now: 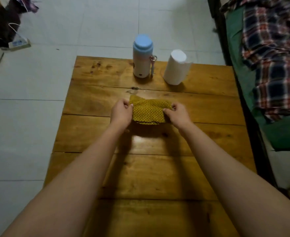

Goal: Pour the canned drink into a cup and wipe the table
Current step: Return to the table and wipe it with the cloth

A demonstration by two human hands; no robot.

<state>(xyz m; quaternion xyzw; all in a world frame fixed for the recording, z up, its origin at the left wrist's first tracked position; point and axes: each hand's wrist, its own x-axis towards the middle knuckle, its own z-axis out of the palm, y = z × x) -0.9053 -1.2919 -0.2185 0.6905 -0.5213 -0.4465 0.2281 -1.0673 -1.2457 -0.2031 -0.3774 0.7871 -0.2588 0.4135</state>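
Both hands are pinching the yellow cloth (148,111) mid-frame, left hand (122,112) and right hand (177,113) at opposite edges, held just over the wooden table (158,168). A wide wipe could probably knock over the flask (142,56) or the white cup (176,67) near the top.

A plaid blanket (271,53) lies on the green bed (284,134); a power strip (19,43) sits on the floor.

Pale tiled floor (98,23); a bed (240,53) with plaid blanket (274,48) beside the wooden table (158,177).
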